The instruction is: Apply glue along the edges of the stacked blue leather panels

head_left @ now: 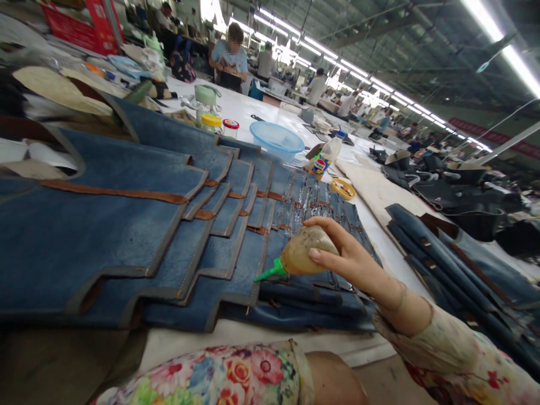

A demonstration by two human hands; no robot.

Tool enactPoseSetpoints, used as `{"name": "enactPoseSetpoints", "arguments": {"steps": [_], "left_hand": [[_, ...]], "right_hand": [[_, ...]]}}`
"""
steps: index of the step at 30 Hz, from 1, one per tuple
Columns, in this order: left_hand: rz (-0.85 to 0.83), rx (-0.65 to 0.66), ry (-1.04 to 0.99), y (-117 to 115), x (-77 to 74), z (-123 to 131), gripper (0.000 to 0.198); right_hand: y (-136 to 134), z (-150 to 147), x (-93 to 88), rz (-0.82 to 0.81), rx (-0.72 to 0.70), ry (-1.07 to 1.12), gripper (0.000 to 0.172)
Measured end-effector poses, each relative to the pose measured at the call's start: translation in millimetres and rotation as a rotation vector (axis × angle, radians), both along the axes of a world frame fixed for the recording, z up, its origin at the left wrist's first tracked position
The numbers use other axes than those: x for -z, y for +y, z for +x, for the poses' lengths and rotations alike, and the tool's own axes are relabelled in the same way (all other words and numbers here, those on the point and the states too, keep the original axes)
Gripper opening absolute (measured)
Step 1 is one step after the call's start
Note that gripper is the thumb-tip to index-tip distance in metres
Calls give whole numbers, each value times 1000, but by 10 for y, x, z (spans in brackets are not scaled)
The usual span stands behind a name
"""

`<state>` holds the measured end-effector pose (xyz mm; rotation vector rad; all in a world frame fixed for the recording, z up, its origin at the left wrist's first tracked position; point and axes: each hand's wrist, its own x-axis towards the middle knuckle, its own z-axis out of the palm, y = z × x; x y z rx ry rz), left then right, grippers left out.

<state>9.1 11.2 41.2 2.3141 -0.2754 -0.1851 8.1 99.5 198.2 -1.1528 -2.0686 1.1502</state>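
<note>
My right hand [358, 259] is wrapped around a cloudy yellowish squeeze glue bottle [306, 250], tipped so its green nozzle [270, 271] points left and down. The nozzle tip is at the edge of overlapping blue leather-like pieces [228, 253], which have grey borders and brown straps. Beyond the bottle, shiny wet-looking streaks [312, 194] run over the narrow overlapped strips. Only the floral sleeve [236, 371] and part of my left forearm show at the bottom; the left hand itself lies outside the picture.
Behind the pieces stand a light-blue basin [277, 138], a Pepsi-labelled bottle [328, 154], a yellow ring-shaped item [343, 189] and small lidded jars [230, 128]. More folded blue pieces [459, 270] lie to the right. A co-worker [230, 56] sits across the white table.
</note>
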Motion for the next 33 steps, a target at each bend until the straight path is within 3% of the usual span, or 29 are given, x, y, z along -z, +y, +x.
{"name": "enactPoseSetpoints", "arguments": {"steps": [4,6,9,14,22,28,33], "left_hand": [[63,-32,60,2,-286,-257,36],[143,61,153,15,-414,-358,44],[175,85,162,20,-476,-400,43],[142,76,152,-6,-366,-321,35],[-4,64,162,-10,-232,-215,7],[-134,-65,34,-14,-121,-104,4],[-195,45,23,55,-53,-9,9]], "right_hand": [[-121,27,-2,105,-47,-63,40],[-181,40,9,153,-79,-86,41],[-260,49,20,234,-134,-105,43],[-280,55,-10,331,-197,-114,47],[-220,83,2,272,-27,-148,45],[-314,-7,20,352,-220,-98,48],[-200,-8,-13,365,-165,-78,47]]}}
